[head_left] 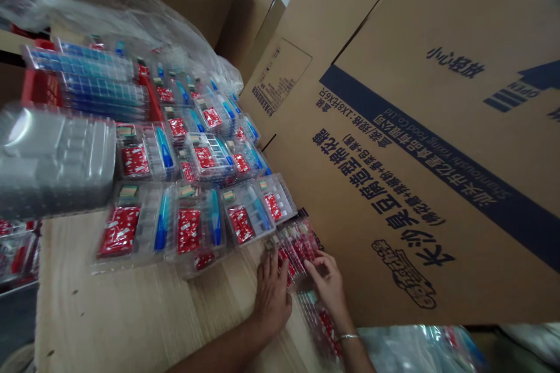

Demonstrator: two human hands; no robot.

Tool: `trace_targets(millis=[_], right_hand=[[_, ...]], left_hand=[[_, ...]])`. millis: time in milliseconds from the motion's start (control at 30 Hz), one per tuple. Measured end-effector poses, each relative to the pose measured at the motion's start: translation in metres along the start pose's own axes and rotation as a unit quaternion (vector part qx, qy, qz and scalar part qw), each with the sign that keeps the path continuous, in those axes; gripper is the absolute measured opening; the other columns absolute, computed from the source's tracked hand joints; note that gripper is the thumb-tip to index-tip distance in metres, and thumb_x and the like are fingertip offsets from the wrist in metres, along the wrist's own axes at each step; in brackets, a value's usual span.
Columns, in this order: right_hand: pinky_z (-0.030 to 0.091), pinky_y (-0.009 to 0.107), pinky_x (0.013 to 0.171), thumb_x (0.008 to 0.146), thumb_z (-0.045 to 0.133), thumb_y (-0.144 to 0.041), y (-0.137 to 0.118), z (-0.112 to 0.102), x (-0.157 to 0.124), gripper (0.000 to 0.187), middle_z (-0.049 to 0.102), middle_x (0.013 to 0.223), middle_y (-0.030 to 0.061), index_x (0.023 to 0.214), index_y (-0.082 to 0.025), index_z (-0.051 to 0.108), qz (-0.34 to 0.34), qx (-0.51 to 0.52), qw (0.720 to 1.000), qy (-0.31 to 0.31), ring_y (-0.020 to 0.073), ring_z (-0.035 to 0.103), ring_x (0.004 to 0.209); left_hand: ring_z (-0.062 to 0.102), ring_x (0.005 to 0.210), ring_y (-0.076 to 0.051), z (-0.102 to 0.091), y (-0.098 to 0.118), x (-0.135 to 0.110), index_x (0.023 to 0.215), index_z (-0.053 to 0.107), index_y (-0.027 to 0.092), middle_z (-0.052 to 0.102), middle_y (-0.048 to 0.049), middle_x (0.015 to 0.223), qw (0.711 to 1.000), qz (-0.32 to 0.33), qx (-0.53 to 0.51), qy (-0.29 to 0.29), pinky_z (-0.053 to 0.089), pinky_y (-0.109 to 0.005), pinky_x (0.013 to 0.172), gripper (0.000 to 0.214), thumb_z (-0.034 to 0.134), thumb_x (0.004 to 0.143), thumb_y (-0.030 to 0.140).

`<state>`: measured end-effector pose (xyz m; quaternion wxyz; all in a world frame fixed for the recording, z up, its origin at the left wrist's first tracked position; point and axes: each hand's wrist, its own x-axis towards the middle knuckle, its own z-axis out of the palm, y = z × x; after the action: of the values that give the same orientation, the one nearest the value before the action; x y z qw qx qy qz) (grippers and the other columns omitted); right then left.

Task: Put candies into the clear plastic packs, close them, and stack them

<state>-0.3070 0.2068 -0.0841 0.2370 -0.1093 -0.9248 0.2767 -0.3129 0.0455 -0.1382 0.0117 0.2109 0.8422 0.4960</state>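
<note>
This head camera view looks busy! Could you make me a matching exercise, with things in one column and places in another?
Things:
1. thin silver bracelet
2. brown printed cardboard carton flap
3. clear plastic trays of red packets
4. pale wooden tabletop

Places:
A. beneath the trays
B. around the right hand's wrist
C. in rows at the view's left
D. along the view's right side

Pairs: 1-B, 2-D, 3-C, 4-A

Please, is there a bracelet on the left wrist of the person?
No, the thin metal bracelet is on the wrist of the right hand, and the left hand has a bare wrist.
</note>
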Motion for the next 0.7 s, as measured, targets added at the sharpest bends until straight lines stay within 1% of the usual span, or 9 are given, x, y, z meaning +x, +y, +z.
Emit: trace_targets(millis=[167,333,467,700], right_hand=[[0.039,0.041,0.092,0.071,0.065,-0.049,-0.0007,0.0003,-0.0002,0.031,0.060,0.102,0.0119,0.066,-0.019,0.060,-0.001,0.004,1.000,0.006,0.0269,0.054,0.104],[0.040,0.040,0.090,0.070,0.066,-0.050,-0.0006,0.0026,-0.0001,0.031,0.060,0.102,0.0118,0.065,-0.020,0.060,-0.007,-0.001,1.000,0.010,0.0263,0.054,0.104],[0.040,0.040,0.089,0.070,0.066,-0.050,-0.0021,0.0047,-0.0013,0.031,0.058,0.103,0.0119,0.066,-0.020,0.060,-0.017,-0.011,1.000,-0.001,0.0268,0.053,0.105],[0.040,0.040,0.090,0.077,0.059,-0.050,-0.0058,0.0015,-0.0005,0.031,0.059,0.099,0.0111,0.067,-0.020,0.059,-0.028,-0.022,0.999,-0.016,0.0265,0.053,0.105]], left_hand=[[0.016,0.140,-0.034,-0.0041,0.0015,-0.0003,0.128,0.049,0.016,0.020,-0.0144,0.153,1.000,0.009,0.001,-0.010,0.024,-0.055,0.111,0.068,0.052,0.062,0.000],[0.017,0.140,-0.034,-0.0022,0.0004,0.0003,0.128,0.048,0.017,0.020,-0.0151,0.152,1.000,0.004,-0.001,-0.008,0.024,-0.055,0.110,0.069,0.053,0.061,0.000],[0.018,0.139,-0.034,-0.0012,-0.0001,0.0008,0.129,0.048,0.017,0.020,-0.0164,0.152,1.000,0.004,-0.005,-0.010,0.024,-0.054,0.111,0.069,0.054,0.062,0.002],[0.018,0.140,-0.032,0.0008,-0.0012,-0.0003,0.128,0.048,0.018,0.020,-0.0138,0.153,1.000,0.007,-0.009,0.000,0.024,-0.054,0.111,0.069,0.053,0.062,0.001]])
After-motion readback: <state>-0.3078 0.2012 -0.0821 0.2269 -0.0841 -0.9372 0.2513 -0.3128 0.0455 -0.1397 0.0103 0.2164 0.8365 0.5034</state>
